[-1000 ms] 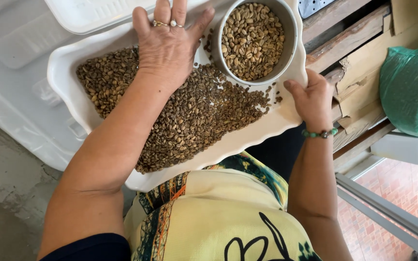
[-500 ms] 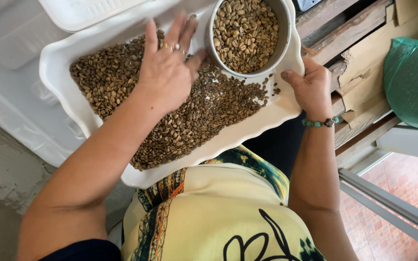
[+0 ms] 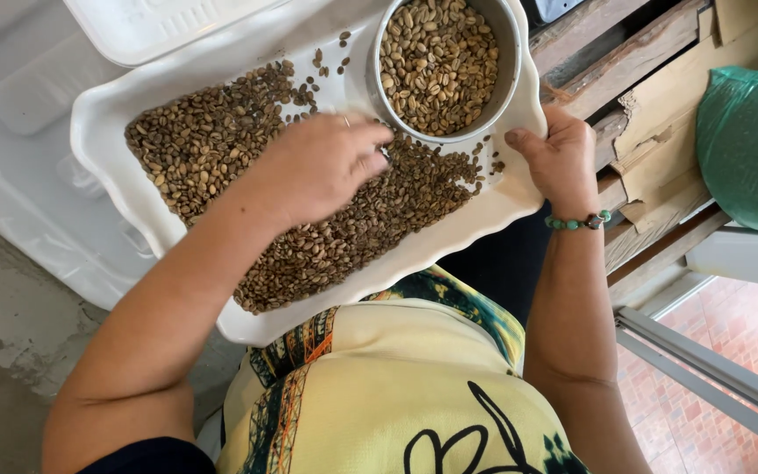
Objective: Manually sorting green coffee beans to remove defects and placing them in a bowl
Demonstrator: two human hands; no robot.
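We see the left hand (image 3: 322, 167) lying on the spread layer of pale brown coffee beans (image 3: 212, 145), with its fingers curled together and their tips close to the wall of the round grey metal bowl (image 3: 379, 88); whether some beans are pinched under the fingers we cannot tell. The right hand (image 3: 556, 158) grips the wavy right edge of the large white scalloped plastic tray (image 3: 98, 123), thumb on top of the rim, the other fingers hidden below. On this wrist sits a green bead bracelet (image 3: 577, 222). The bowl stands inside the tray at its far right corner, filled with lighter beans, and it touches the tray's rim there. The loose beans cover the middle of the tray in a wide band; bare white strips remain along the near edge and at the far side beside the bowl. A second white plastic tray (image 3: 133, 26) lies just beyond the far edge. Rough wooden boards (image 3: 651, 167) stand close on the right, and a green plastic sack (image 3: 747, 149) rests further right.
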